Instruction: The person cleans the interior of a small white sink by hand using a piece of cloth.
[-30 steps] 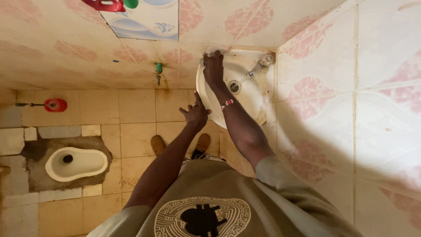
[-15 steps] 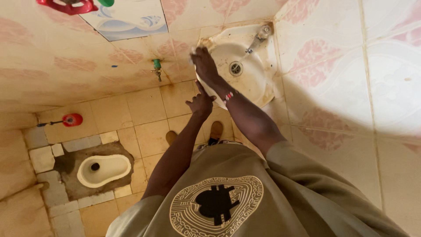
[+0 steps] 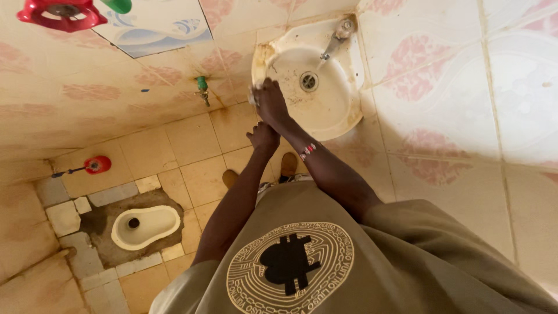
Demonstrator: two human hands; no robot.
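Note:
A stained white corner basin [image 3: 334, 113] hangs on the tiled wall, with a metal tap [image 3: 336, 36] at its back and a drain [image 3: 308, 81] in the middle. My right hand [image 3: 271, 103] presses on the basin's left rim, fingers closed over a small pale cloth [image 3: 253, 97] that barely shows. A beaded band sits on that wrist. My left hand [image 3: 263, 137] is just under the basin's front-left edge, touching it or nearly so. Its fingers are hidden behind my right wrist.
A small green wall tap [image 3: 202, 87] sticks out left of the basin. A squat toilet pan [image 3: 145, 225] lies in the floor at lower left, a red-headed brush [image 3: 96, 166] beyond it. A red holder [image 3: 61, 13] hangs at top left. My brown shoes [image 3: 289, 164] stand below the basin.
My right hand has slid from the basin's back-left corner along the rim toward the front. My left hand's spread fingers have drawn in under the basin. The view has shifted.

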